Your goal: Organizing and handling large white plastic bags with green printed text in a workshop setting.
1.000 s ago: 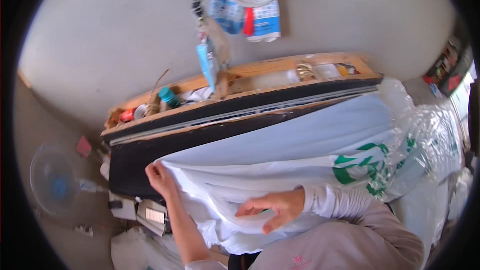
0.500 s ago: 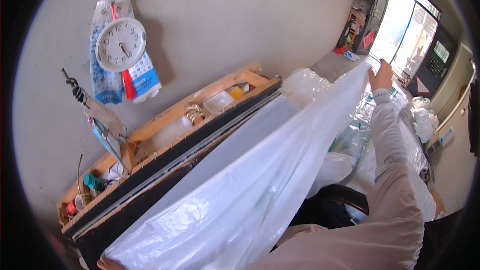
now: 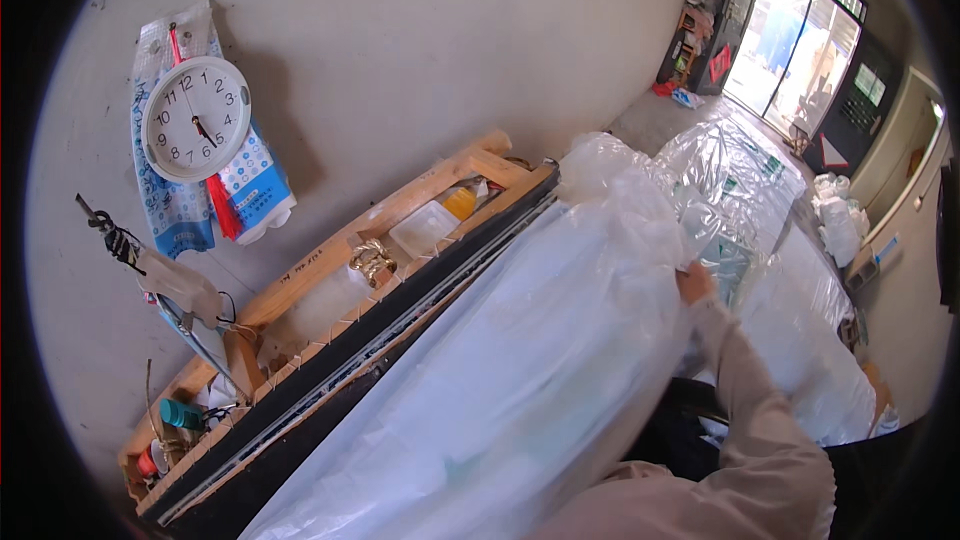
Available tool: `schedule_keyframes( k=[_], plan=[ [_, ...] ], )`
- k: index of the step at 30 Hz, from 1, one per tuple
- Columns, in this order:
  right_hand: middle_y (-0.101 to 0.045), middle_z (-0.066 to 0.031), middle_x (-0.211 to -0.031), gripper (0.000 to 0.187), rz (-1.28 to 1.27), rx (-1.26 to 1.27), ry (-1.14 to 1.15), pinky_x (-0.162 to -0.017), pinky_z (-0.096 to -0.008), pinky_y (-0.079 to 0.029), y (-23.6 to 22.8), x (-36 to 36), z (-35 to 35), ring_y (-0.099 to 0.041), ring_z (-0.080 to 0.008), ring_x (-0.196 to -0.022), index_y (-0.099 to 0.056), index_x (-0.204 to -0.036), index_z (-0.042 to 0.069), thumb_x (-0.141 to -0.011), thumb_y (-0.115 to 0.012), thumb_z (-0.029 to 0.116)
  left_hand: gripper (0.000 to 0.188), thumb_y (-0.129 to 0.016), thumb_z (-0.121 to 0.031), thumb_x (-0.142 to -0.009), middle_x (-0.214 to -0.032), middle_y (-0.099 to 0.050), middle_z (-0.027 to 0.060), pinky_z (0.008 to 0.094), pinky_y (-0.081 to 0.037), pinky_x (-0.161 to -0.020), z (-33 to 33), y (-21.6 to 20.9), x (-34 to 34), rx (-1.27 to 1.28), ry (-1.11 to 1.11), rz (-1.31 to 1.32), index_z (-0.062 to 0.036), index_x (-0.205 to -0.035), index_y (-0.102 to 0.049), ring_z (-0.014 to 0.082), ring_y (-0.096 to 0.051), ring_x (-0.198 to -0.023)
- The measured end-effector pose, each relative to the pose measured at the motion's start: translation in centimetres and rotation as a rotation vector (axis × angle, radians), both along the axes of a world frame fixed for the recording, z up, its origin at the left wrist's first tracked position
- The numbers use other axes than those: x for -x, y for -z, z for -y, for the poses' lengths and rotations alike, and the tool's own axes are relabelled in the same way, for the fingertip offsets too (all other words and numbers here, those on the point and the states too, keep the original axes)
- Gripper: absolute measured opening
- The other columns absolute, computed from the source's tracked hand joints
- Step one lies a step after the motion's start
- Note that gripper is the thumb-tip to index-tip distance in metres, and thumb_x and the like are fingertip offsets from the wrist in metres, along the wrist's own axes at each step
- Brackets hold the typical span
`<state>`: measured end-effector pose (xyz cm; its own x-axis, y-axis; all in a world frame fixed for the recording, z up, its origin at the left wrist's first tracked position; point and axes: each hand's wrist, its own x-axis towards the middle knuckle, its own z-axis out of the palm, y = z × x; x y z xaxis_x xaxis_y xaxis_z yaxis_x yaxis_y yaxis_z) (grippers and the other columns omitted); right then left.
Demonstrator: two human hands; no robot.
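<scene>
A large sheet of thin white plastic film (image 3: 470,360) lies slantwise across the middle, spread over the surface in front of me. My right hand (image 3: 693,283) is at its right edge, the fingers closed on the film and partly hidden by it. The film bunches up in loose folds at its far end. Faint green marks show through the sheet. My left hand is out of the picture.
Along the wall runs a long wooden frame (image 3: 285,280) holding a gold-coloured coil (image 3: 372,262), a white tray (image 3: 424,230) and a teal spool (image 3: 182,414). A round clock (image 3: 196,120) hangs above. Wrapped plastic bundles (image 3: 730,180) lie at right, towards a glass door (image 3: 790,45).
My right hand has come down and nearer, and the raised film now lies lower and flatter. My left hand has left the picture at the lower left. The view has shifted slightly.
</scene>
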<state>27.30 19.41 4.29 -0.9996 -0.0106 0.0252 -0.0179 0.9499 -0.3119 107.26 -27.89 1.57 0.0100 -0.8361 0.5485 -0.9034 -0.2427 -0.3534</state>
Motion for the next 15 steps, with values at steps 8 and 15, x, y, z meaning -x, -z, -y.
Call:
schedule_keyframes(
  k=[8,15],
  plan=[
    [-0.053,-0.0151,-0.11,0.036,-0.503,0.02,-1.033,-0.093,-0.0401,-0.034,-4.2,-3.9,16.1,-0.048,-0.0303,-0.106,-0.052,-0.108,0.002,-0.074,-0.054,0.014,0.029,-0.037,-0.021,-0.09,-0.088,-0.061,0.0168,0.0359,-0.049,-0.059,-2.6,-6.2,8.0,-0.053,-0.067,-0.548,-0.0016,-0.099,-0.057,0.0277,-0.059,-0.071],
    [-0.042,-0.0125,-0.128,0.045,-0.341,0.219,-1.05,-0.103,-0.0451,-0.021,-3.8,-3.8,16.0,-0.033,-0.0243,-0.123,-0.046,-0.118,0.002,-0.084,-0.048,0.031,0.033,-0.037,-0.02,-0.09,-0.088,-0.06,0.023,0.0379,-0.049,-0.067,-3.0,-6.1,8.8,0.035,-0.082,-0.609,0.0065,-0.097,-0.055,0.033,-0.06,-0.076]
  ],
)
